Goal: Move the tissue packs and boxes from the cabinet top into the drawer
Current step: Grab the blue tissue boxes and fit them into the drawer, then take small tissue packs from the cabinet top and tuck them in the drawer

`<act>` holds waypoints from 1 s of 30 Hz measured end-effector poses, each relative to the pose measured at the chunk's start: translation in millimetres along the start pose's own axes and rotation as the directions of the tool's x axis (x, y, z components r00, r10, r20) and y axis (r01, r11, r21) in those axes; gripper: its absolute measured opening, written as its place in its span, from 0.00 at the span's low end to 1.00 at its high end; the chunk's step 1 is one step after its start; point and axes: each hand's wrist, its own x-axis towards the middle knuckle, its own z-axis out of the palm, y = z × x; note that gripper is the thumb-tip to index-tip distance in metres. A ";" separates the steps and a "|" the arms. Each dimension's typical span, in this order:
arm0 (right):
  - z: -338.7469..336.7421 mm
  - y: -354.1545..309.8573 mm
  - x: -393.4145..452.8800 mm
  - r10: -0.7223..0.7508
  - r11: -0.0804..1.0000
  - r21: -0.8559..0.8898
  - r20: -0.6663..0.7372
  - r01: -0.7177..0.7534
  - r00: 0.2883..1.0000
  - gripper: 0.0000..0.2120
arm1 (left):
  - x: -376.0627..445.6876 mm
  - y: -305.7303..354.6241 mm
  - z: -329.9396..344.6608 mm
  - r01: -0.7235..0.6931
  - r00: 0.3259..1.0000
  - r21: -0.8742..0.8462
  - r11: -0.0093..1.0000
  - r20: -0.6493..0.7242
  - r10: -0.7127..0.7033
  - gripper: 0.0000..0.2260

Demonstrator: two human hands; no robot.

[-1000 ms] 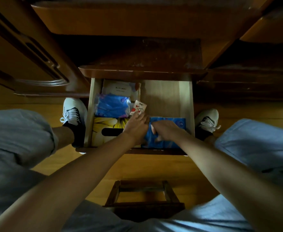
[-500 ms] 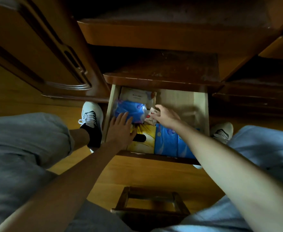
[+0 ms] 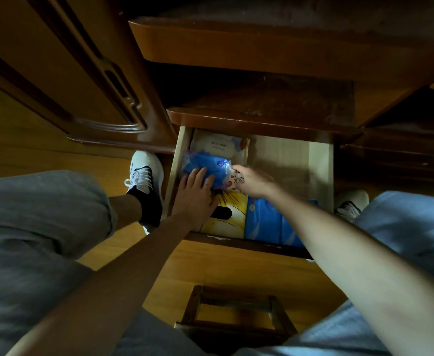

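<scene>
The open wooden drawer (image 3: 323, 165) holds a white tissue pack (image 3: 217, 146) at the back left, a blue plastic pack (image 3: 205, 167) in front of it, a yellow tissue box (image 3: 232, 214) at the front left and a blue tissue box (image 3: 267, 219) beside it. My left hand (image 3: 195, 196) lies flat, fingers spread, on the blue plastic pack and the yellow box. My right hand (image 3: 251, 182) is closed on a small white pack with red cartoon print (image 3: 236, 182), just right of the blue plastic pack. The drawer's back right is bare wood.
The cabinet top (image 3: 275, 104) juts out above the drawer. A carved wooden door (image 3: 64, 73) stands to the left. A small wooden stool (image 3: 236, 319) sits between my knees on the wooden floor. My white shoes (image 3: 144, 168) flank the drawer.
Both hands moved from the blue box at the drawer's front toward the back. The left hand now rests on the blue plastic pack; the right hand has taken the small printed pack.
</scene>
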 end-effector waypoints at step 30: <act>-332.1 -163.9 -294.9 -0.388 0.911 -0.293 -0.846 0.289 0.365 0.08 | 8.7 90.9 -484.7 -0.258 0.521 0.038 0.965 -0.836 0.173 0.10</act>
